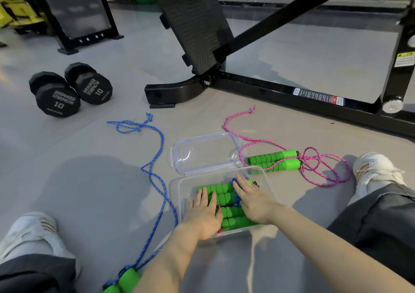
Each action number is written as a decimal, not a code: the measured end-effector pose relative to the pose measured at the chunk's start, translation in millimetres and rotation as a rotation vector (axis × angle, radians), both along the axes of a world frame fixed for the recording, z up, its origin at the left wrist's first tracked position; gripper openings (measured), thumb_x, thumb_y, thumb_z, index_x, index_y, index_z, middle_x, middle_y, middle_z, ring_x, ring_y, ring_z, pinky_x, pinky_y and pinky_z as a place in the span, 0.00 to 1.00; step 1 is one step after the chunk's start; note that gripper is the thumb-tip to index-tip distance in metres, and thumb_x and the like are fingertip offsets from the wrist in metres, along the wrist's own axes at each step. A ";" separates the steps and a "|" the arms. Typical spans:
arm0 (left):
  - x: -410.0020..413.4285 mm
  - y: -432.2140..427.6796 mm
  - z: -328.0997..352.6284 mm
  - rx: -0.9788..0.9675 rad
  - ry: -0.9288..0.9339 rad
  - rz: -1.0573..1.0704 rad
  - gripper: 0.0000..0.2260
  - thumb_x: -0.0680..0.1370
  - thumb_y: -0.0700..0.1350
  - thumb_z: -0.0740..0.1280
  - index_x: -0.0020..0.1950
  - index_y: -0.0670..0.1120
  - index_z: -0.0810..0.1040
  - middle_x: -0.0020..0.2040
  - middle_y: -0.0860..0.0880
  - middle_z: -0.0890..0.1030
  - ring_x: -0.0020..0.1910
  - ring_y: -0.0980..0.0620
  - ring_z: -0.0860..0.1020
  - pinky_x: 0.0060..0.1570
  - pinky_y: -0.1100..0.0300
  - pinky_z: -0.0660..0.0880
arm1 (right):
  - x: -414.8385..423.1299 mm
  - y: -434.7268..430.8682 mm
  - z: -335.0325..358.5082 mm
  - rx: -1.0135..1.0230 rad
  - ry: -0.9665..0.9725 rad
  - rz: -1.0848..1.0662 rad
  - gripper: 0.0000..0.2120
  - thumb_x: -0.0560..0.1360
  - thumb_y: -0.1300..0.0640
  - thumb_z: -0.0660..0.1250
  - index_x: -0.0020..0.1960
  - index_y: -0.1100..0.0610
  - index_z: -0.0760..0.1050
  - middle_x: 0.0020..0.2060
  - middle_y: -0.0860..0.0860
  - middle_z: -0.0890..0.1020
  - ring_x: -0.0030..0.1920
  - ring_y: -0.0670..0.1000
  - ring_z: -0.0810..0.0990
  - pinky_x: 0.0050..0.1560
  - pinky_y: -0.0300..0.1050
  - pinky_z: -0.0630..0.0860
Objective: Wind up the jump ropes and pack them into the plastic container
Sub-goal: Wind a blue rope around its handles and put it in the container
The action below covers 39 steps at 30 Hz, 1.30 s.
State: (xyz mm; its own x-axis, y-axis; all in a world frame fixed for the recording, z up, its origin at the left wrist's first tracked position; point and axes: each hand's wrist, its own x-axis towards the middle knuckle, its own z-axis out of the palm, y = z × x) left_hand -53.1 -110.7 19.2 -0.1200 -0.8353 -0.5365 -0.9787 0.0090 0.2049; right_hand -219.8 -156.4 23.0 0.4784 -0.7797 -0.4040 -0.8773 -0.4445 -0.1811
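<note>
A clear plastic container [177, 194] stands on the floor between my legs, its hinged lid [202, 151] lying open behind it. Inside lie wound jump ropes with green handles [221, 189]. My left hand [204, 216] and my right hand [253, 200] rest flat on those handles, fingers spread, pressing down. A blue jump rope [157, 171] trails loose on the floor at the left, with its green handles [128, 281] by my left arm. A pink jump rope [323, 171] lies loose at the right, its green handles [276, 160] side by side next to the lid.
Two black dumbbells [69, 90] lie at the back left. A black gym machine frame [269, 86] with a foot plate [197, 28] crosses the floor behind the lid. My shoes [377, 171] and trouser legs flank the container on both sides.
</note>
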 end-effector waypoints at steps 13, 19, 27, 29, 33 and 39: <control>-2.8 44.8 -1.2 -0.071 -0.014 0.005 0.27 0.84 0.51 0.45 0.78 0.45 0.37 0.77 0.43 0.35 0.76 0.48 0.35 0.73 0.49 0.34 | -12.9 35.3 -1.7 -0.117 0.156 0.149 0.29 0.83 0.54 0.47 0.74 0.64 0.34 0.75 0.59 0.36 0.75 0.54 0.38 0.73 0.44 0.38; -1.9 39.0 -3.3 -0.049 0.024 0.017 0.27 0.84 0.52 0.46 0.78 0.46 0.37 0.77 0.45 0.34 0.75 0.48 0.33 0.72 0.50 0.34 | -12.6 32.3 -8.8 -0.175 0.195 0.168 0.30 0.82 0.55 0.48 0.74 0.62 0.32 0.73 0.55 0.32 0.75 0.53 0.37 0.73 0.48 0.37; -5.8 49.1 -6.4 -0.225 0.005 0.068 0.26 0.84 0.53 0.45 0.78 0.47 0.40 0.78 0.46 0.38 0.76 0.50 0.36 0.73 0.51 0.35 | -0.8 52.4 -12.5 -0.326 0.034 -0.004 0.27 0.76 0.48 0.50 0.63 0.62 0.76 0.64 0.56 0.76 0.66 0.52 0.71 0.70 0.50 0.56; -5.9 54.0 -6.1 -0.282 -0.021 0.066 0.25 0.84 0.54 0.45 0.79 0.47 0.41 0.78 0.46 0.39 0.77 0.51 0.38 0.73 0.52 0.35 | -7.1 65.2 -9.2 -0.307 -0.032 -0.026 0.31 0.81 0.42 0.42 0.66 0.59 0.73 0.68 0.56 0.71 0.68 0.53 0.70 0.70 0.47 0.48; 1.5 70.5 -2.0 -0.510 -0.023 0.046 0.31 0.82 0.56 0.35 0.76 0.44 0.62 0.77 0.43 0.59 0.76 0.49 0.56 0.72 0.54 0.32 | -15.3 92.7 -6.1 -0.379 -0.083 0.228 0.27 0.80 0.40 0.42 0.70 0.52 0.68 0.68 0.54 0.71 0.69 0.52 0.69 0.68 0.49 0.54; 18.5 113.9 -12.7 -0.587 0.010 -0.010 0.23 0.81 0.50 0.50 0.59 0.43 0.82 0.61 0.43 0.80 0.63 0.47 0.77 0.70 0.48 0.51 | -9.6 116.3 -6.7 -0.352 -0.084 0.090 0.29 0.82 0.45 0.39 0.62 0.52 0.77 0.61 0.55 0.79 0.61 0.54 0.77 0.71 0.49 0.48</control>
State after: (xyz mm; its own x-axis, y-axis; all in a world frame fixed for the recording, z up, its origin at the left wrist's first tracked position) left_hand -34.6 3.2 6.5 -0.1321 -0.9911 0.0169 -0.9760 0.1330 0.1724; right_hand -229.4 -40.1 16.3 0.5714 -0.8172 -0.0749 -0.8205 -0.5670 -0.0732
